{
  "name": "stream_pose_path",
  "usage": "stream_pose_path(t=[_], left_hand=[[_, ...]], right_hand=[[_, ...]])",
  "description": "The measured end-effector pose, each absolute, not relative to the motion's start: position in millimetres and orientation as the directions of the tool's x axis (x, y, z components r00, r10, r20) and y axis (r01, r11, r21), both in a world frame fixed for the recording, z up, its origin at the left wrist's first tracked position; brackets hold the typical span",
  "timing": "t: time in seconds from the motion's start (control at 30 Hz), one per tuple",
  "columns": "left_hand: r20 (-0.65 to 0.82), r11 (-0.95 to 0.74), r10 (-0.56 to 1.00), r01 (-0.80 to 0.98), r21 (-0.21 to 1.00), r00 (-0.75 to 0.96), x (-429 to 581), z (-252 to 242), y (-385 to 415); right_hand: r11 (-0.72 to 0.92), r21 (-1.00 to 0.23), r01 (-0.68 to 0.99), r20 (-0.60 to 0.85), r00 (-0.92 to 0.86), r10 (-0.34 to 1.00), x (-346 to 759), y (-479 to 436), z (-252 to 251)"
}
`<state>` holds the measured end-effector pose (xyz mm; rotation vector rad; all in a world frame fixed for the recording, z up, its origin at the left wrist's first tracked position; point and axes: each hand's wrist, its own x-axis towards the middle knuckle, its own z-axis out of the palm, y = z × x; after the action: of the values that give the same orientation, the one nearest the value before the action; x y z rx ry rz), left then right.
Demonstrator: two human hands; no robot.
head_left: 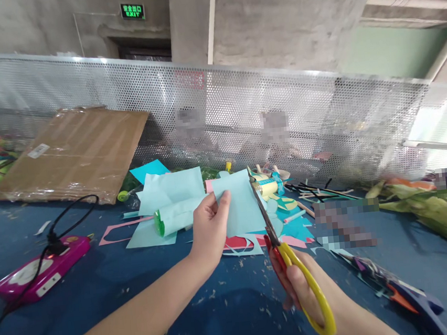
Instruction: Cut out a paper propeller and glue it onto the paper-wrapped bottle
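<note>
Between the thumb and fingers of my left hand (209,227) is a light blue sheet of paper (240,205), held up above the table. My right hand (303,281) grips a pair of scissors (291,258) with one yellow and one red handle. The blades point up and away, along the right edge of the sheet; whether they bite into it I cannot tell. Behind my left hand lie more light blue sheets (172,183), one of them curled round a green-ended roll (178,216). Blue, pink and red paper scraps (296,226) spread beneath and beyond the scissors.
A magenta power strip (45,269) with a black cable sits at the left. Flattened cardboard (67,151) leans on the perforated metal screen (301,112). Green leafy material (433,210) and dark strips (401,287) lie at the right on the blue tabletop (214,316).
</note>
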<state>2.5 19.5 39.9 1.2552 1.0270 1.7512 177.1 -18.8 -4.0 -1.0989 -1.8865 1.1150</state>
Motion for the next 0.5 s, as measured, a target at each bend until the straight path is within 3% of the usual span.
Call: stream_pose_path(t=[0.33, 0.5], left_hand=[[0.312, -0.372, 0.919, -0.269, 0.888, -0.241, 2.8, 41.0, 20.3], [0.300, -0.357, 0.925, -0.257, 0.898, -0.234, 0.7, 38.4, 23.3]], right_hand=[[0.255, -0.913, 0.318, 0.112, -0.406, 0.907, 178.0, -16.5, -5.1], [0.362, -0.872, 0.330, 0.198, -0.440, 0.876, 181.5, -13.9, -4.9]])
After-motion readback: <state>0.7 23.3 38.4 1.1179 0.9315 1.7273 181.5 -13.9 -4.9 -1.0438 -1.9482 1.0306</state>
